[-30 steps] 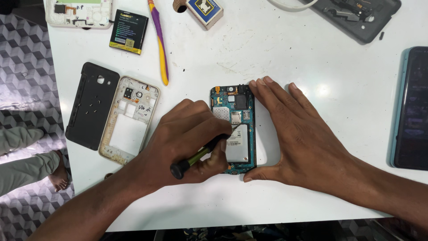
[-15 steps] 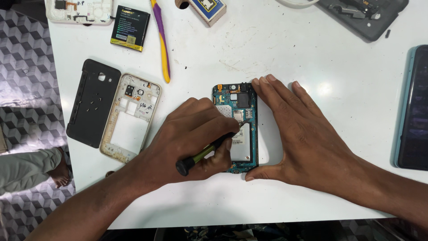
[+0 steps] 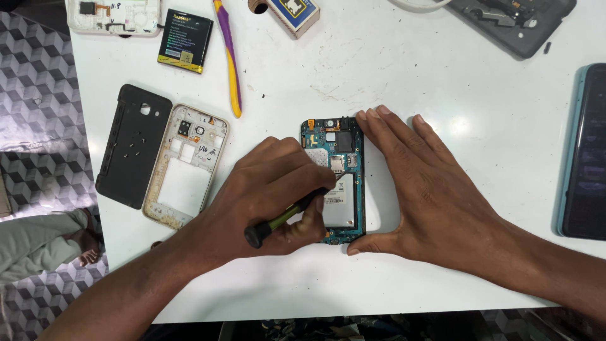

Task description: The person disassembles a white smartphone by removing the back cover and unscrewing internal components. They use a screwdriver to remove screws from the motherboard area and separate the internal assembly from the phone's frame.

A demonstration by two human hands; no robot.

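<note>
Bright, even light falls from above onto the white table [image 3: 410, 69], leaving a soft glare patch just beyond the right hand [image 3: 435, 196] and only faint, short shadows under both hands. The picture is sharp across the middle, with fine parts on the board [image 3: 338, 142] clear. The dark edges at the bottom and the floor [image 3: 35, 95] at left look dimmer.

My white table [image 3: 442, 76] holds an opened phone [image 3: 338, 183] under my hands, a black cover [image 3: 129, 145], pale frame [image 3: 183, 167], battery [image 3: 185, 40], yellow-purple tool [image 3: 228, 60], small box [image 3: 291, 14], and dark phone [image 3: 584, 151].
</note>
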